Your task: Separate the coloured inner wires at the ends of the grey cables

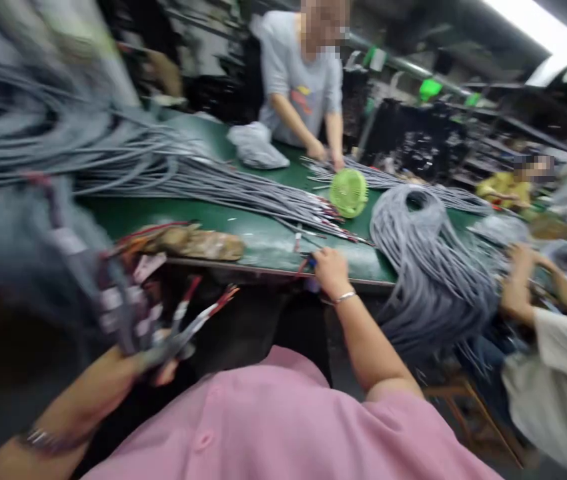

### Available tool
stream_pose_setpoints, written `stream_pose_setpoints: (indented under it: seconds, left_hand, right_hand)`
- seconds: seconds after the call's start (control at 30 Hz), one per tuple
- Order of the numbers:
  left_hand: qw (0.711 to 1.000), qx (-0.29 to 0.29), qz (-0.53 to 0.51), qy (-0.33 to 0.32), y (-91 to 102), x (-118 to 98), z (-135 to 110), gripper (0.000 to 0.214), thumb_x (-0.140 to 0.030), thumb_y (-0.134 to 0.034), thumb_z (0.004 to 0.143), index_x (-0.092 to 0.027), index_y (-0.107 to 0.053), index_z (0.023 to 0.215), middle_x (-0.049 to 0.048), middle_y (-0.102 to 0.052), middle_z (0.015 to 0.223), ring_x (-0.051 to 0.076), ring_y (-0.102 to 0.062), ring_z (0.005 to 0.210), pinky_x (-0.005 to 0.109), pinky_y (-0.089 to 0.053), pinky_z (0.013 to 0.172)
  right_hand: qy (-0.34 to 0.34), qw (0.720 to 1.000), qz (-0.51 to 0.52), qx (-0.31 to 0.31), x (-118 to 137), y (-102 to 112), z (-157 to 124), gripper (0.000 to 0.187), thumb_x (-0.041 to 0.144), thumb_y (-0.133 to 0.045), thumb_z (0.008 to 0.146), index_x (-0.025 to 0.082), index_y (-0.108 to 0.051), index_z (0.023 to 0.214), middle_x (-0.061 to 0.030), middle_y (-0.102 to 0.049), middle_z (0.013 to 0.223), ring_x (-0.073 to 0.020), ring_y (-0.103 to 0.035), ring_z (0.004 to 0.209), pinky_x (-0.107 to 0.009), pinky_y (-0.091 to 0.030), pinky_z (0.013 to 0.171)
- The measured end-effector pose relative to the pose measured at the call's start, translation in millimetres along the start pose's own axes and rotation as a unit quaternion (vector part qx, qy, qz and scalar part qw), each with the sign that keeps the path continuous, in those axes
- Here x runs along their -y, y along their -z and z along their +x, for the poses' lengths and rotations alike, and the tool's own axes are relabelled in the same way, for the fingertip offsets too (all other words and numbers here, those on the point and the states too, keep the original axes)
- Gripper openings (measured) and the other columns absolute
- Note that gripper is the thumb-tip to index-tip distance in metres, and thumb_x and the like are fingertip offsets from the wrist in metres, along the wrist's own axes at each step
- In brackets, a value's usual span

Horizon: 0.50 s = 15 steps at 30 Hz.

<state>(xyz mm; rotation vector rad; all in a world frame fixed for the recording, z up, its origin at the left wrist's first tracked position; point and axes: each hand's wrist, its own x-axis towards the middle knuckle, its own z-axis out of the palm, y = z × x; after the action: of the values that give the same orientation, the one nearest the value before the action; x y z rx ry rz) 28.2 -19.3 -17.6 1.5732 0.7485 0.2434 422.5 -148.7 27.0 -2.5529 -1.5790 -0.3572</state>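
Note:
My left hand [166, 363] is low on the left, closed around a bundle of grey cables [126, 307]. Red and white stripped ends stick out past it, and motion blurs part of the bundle. At the table's front edge, my right hand [332, 270] has its fingers curled around a small blue and red thing [309, 263], too blurred to name. Just beyond it, a long bunch of grey cables [243, 190] lies across the green table [263, 250], with red and white ends toward the right.
A green fan [348, 193] stands by the cable ends. Coiled grey cables [428, 267] hang over the front edge at right. A brown taped block [208, 245] lies left, a plastic bag [258, 145] behind. A co-worker [298, 80] stands opposite; another person [558, 360] sits at right.

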Motion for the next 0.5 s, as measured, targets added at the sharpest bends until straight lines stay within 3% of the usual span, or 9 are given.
stream_pose_setpoints:
  seconds: [0.07, 0.13, 0.2, 0.3, 0.4, 0.47, 0.5]
  left_hand:
    - [0.997, 0.006, -0.071, -0.019, -3.3, -7, -1, 0.041, -0.051, -0.062, 0.079, -0.017, -0.065, 0.058, 0.0024, -0.063, 0.055, 0.016, -0.055, 0.056, 0.030, -0.045, 0.062]
    - [0.991, -0.009, -0.130, -0.022, -4.6, -15, 0, 0.035, -0.048, -0.064, 0.079, -0.015, -0.070, 0.068, 0.0026, -0.061, 0.051, 0.014, -0.051, 0.049, 0.028, -0.042, 0.056]
    - [0.985, -0.010, -0.172, -0.027, -4.4, -21, -1, 0.035, -0.047, -0.066, 0.076, -0.012, -0.073, 0.077, 0.0036, -0.059, 0.048, 0.014, -0.050, 0.045, 0.028, -0.040, 0.052]
    - [0.977, -0.043, -0.203, -0.046, -5.5, -26, -8, 0.032, -0.043, -0.067, 0.076, -0.012, -0.072, 0.074, 0.0048, -0.060, 0.047, 0.014, -0.050, 0.043, 0.028, -0.040, 0.051]
    - [0.968, -0.059, -0.234, -0.075, -10.7, -33, -14, 0.032, -0.043, -0.067, 0.077, -0.012, -0.072, 0.071, 0.0052, -0.060, 0.047, 0.015, -0.052, 0.044, 0.028, -0.041, 0.052]
    - [0.963, -0.064, -0.249, -0.084, -17.3, -46, -15, 0.034, -0.044, -0.066, 0.078, -0.011, -0.072, 0.075, 0.0053, -0.061, 0.049, 0.015, -0.053, 0.046, 0.028, -0.041, 0.053]
    - [0.961, -0.067, -0.254, -0.086, -21.6, -55, -14, 0.035, -0.045, -0.065, 0.079, -0.011, -0.073, 0.078, 0.0056, -0.061, 0.050, 0.015, -0.054, 0.047, 0.028, -0.041, 0.053]
  right_hand:
    - [0.007, 0.999, -0.031, 0.013, -5, 1, 13, 0.028, 0.019, -0.043, 0.092, 0.021, -0.064, 0.110, -0.0104, -0.062, 0.098, -0.0224, -0.052, 0.092, -0.033, -0.036, 0.080]
    - [0.016, 0.998, -0.057, 0.014, -10, -2, 26, 0.027, 0.017, -0.043, 0.091, 0.019, -0.066, 0.105, -0.0112, -0.061, 0.094, -0.0224, -0.053, 0.087, -0.033, -0.035, 0.078]
    - [0.028, 0.998, -0.061, -0.013, -14, -5, 33, 0.028, 0.016, -0.045, 0.089, 0.018, -0.066, 0.108, -0.0118, -0.061, 0.092, -0.0229, -0.053, 0.086, -0.034, -0.035, 0.078]
    - [0.030, 0.996, -0.033, -0.083, -9, -5, 29, 0.028, 0.016, -0.049, 0.085, 0.015, -0.065, 0.109, -0.0149, -0.062, 0.095, -0.0254, -0.054, 0.087, -0.037, -0.037, 0.078]
    - [0.063, 0.982, 0.085, -0.158, 21, 4, 5, 0.035, 0.019, -0.051, 0.085, 0.015, -0.060, 0.118, -0.0172, -0.058, 0.119, -0.0288, -0.052, 0.104, -0.042, -0.039, 0.090]
    - [0.107, 0.957, 0.227, -0.143, 56, 8, -17, 0.032, 0.023, -0.050, 0.087, 0.018, -0.059, 0.118, -0.0145, -0.059, 0.116, -0.0273, -0.053, 0.107, -0.042, -0.043, 0.091]
    - [0.137, 0.937, 0.306, -0.103, 77, 9, -29, 0.032, 0.025, -0.052, 0.087, 0.020, -0.059, 0.118, -0.0124, -0.061, 0.112, -0.0249, -0.056, 0.101, -0.039, -0.046, 0.087]
